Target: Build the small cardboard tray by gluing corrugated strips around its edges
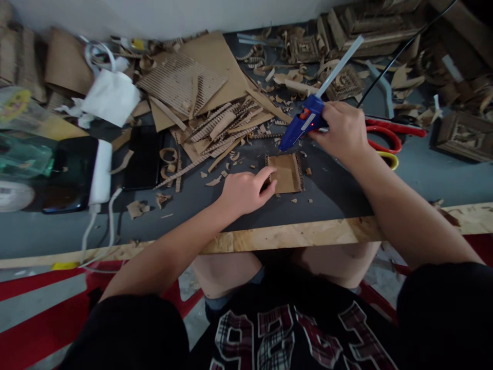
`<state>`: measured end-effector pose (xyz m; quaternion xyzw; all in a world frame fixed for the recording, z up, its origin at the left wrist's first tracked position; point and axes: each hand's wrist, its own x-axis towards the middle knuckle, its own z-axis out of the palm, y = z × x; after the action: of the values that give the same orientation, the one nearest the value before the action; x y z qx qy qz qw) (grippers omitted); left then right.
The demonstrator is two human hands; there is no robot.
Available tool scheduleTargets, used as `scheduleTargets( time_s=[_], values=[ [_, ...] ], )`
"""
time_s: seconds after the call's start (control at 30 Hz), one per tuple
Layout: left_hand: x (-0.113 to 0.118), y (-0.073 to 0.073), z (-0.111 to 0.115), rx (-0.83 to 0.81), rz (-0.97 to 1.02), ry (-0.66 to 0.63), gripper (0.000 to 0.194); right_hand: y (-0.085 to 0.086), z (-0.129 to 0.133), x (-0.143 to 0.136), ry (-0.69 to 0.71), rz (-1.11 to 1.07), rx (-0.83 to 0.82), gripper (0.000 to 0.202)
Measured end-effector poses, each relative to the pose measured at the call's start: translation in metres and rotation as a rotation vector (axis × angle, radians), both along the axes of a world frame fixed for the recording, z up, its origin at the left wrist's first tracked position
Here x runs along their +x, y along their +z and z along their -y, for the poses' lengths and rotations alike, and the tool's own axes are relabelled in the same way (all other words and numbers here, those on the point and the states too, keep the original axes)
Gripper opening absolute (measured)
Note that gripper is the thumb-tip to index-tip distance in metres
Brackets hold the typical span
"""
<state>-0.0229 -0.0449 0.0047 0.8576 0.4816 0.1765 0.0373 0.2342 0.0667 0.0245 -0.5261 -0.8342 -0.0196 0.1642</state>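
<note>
My right hand (342, 128) is wrapped round a blue glue gun (302, 123), whose nozzle points down and left, just above the far edge of a small square cardboard piece (287, 174). A pale glue stick (339, 66) juts from the gun's back end. The cardboard piece lies flat on the grey table, with corrugated strips standing along its edges. At its left edge rests my left hand (248, 191), thumb and index finger curved around that side; the other fingers are curled under and partly hidden.
Corrugated strips (223, 123) and cardboard sheets (219, 61) are heaped behind my left hand. Red-handled scissors (385, 136) lie beside my right wrist. A black phone (142, 156) and a white power bank (100, 172) with a cable are at left. Cardboard frames (468, 136) sit at right.
</note>
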Motion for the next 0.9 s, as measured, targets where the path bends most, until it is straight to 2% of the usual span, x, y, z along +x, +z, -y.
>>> scheduleTargets(
  time_s=[0.27, 0.5, 0.7, 0.9],
  values=[
    [0.001, 0.002, 0.000, -0.028, -0.018, 0.014, 0.042, 0.000, 0.001, -0.002, -0.016, -0.008, -0.030, 0.035],
    [0.001, 0.002, -0.001, -0.056, -0.013, -0.002, 0.045, 0.010, 0.007, -0.006, -0.055, 0.001, -0.097, 0.040],
    [0.000, 0.001, -0.001, -0.025, -0.007, 0.003, 0.043, 0.010, 0.007, 0.000, -0.070, -0.014, -0.104, 0.031],
    [0.000, 0.001, 0.000, -0.011, -0.001, -0.001, 0.040, 0.012, 0.006, 0.004, -0.087, -0.010, -0.106, 0.030]
  ],
)
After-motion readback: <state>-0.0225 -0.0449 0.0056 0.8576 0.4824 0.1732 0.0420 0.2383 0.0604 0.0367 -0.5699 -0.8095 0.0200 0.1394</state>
